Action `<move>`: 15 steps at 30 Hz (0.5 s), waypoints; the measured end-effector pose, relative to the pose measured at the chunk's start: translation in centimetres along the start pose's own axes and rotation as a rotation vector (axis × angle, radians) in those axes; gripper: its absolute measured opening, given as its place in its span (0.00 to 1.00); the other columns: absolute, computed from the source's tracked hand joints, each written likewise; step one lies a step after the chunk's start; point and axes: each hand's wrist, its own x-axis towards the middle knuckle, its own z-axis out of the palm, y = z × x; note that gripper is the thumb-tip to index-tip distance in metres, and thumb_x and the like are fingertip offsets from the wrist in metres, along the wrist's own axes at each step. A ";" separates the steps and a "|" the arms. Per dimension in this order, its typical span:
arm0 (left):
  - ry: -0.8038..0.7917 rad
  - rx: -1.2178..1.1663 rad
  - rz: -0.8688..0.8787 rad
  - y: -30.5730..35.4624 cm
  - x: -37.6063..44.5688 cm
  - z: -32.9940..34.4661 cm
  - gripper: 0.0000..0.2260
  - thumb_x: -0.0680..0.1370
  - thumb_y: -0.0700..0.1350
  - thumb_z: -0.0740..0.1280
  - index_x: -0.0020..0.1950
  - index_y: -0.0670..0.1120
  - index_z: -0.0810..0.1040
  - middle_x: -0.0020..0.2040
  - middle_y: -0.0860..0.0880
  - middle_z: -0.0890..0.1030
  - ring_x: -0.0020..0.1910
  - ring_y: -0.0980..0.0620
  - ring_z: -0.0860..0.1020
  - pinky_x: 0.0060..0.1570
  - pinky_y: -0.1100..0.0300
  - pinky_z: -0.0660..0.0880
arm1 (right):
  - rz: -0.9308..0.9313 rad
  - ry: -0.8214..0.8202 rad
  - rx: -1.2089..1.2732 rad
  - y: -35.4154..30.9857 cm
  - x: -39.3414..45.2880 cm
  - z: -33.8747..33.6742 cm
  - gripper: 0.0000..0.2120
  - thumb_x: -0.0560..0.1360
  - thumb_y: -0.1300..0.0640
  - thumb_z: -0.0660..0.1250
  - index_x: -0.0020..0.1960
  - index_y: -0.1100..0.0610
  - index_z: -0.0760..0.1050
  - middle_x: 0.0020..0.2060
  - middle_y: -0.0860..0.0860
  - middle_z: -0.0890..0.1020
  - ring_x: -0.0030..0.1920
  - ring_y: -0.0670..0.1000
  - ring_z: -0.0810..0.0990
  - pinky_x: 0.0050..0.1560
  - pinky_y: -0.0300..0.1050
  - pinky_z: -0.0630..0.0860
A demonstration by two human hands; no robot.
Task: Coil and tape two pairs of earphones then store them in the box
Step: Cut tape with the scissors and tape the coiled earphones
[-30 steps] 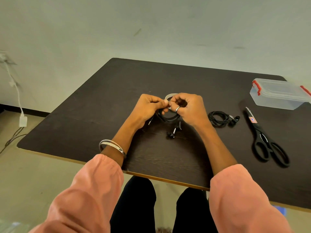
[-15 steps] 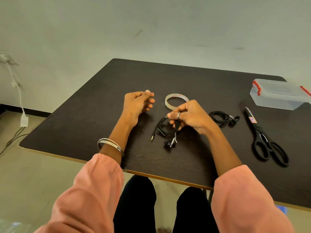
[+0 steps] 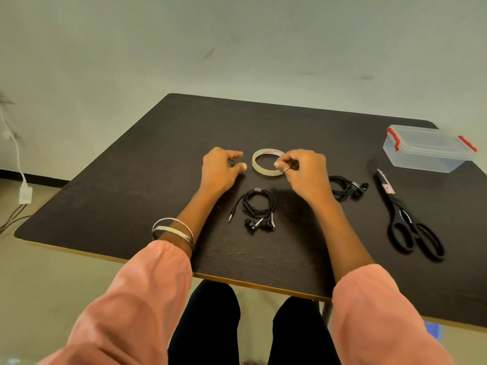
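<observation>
A coil of black earphones [image 3: 259, 206] lies loose on the dark table [image 3: 158, 180] between my forearms, with its plug and earbuds pointing toward me. A second coiled black pair [image 3: 345, 189] lies to the right of my right wrist. The clear tape roll [image 3: 263, 171] lies flat just beyond the first coil. My right hand [image 3: 303, 169] has its fingers curled, with thumb and forefinger pinched on the roll's right rim. My left hand [image 3: 221, 169] hovers just left of the roll, fingers apart and holding nothing. The clear plastic box [image 3: 427, 150] with red clips sits shut at the far right.
Black scissors [image 3: 405, 217] lie on the table between the second pair of earphones and the right edge, just in front of the box. A white charger and cables [image 3: 25, 193] hang by the wall on the left.
My right hand has let the coiled earphones drop onto the table and moved forward to the tape roll. My left hand has moved right, closer to the roll.
</observation>
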 end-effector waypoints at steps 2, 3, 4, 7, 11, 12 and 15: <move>-0.042 0.061 0.005 0.1 0.3 0.0 0.15 0.74 0.47 0.73 0.60 0.49 0.81 0.58 0.49 0.82 0.54 0.53 0.80 0.58 0.58 0.75 | -0.029 -0.068 -0.067 -0.1 1.0 1.0 0.09 0.74 0.58 0.71 0.53 0.60 0.82 0.45 0.54 0.84 0.44 0.50 0.79 0.53 0.46 0.76; -0.059 0.103 0.020 0.2 0.3 0.0 0.14 0.74 0.48 0.72 0.59 0.51 0.82 0.57 0.51 0.82 0.56 0.53 0.79 0.56 0.58 0.74 | -0.049 -0.129 -0.122 -0.1 1.5 1.5 0.12 0.74 0.56 0.71 0.55 0.59 0.81 0.49 0.55 0.83 0.49 0.53 0.80 0.56 0.49 0.75; -0.069 0.143 0.041 0.3 0.4 0.0 0.12 0.74 0.48 0.72 0.58 0.51 0.83 0.57 0.52 0.82 0.56 0.53 0.78 0.54 0.59 0.74 | -0.073 -0.185 -0.202 0.0 1.9 2.1 0.13 0.74 0.54 0.71 0.57 0.58 0.80 0.51 0.55 0.83 0.53 0.55 0.78 0.58 0.50 0.73; -0.052 0.195 0.068 0.6 0.5 0.0 0.08 0.75 0.49 0.71 0.52 0.53 0.84 0.54 0.52 0.80 0.54 0.55 0.76 0.49 0.59 0.72 | -0.136 -0.239 -0.387 0.4 2.2 3.2 0.11 0.76 0.51 0.68 0.55 0.55 0.80 0.52 0.52 0.81 0.57 0.56 0.73 0.53 0.47 0.65; -0.027 0.187 0.035 0.7 0.6 0.1 0.04 0.76 0.49 0.70 0.48 0.52 0.84 0.52 0.52 0.81 0.46 0.58 0.73 0.44 0.60 0.71 | -0.141 -0.199 -0.345 0.8 1.8 3.0 0.06 0.76 0.55 0.67 0.52 0.53 0.81 0.50 0.50 0.81 0.55 0.54 0.73 0.55 0.49 0.64; -0.026 0.177 0.020 0.7 0.7 0.1 0.04 0.76 0.49 0.70 0.48 0.52 0.84 0.52 0.51 0.81 0.46 0.58 0.73 0.44 0.59 0.71 | -0.134 -0.198 -0.333 0.8 1.8 2.8 0.05 0.76 0.56 0.68 0.51 0.53 0.81 0.50 0.49 0.81 0.55 0.54 0.73 0.56 0.50 0.64; -0.037 0.153 -0.015 0.8 0.7 0.0 0.05 0.77 0.49 0.69 0.48 0.51 0.83 0.50 0.53 0.79 0.46 0.57 0.72 0.45 0.59 0.71 | -0.106 -0.218 -0.309 0.9 1.6 2.6 0.05 0.76 0.61 0.66 0.49 0.55 0.80 0.49 0.50 0.81 0.55 0.54 0.73 0.58 0.50 0.64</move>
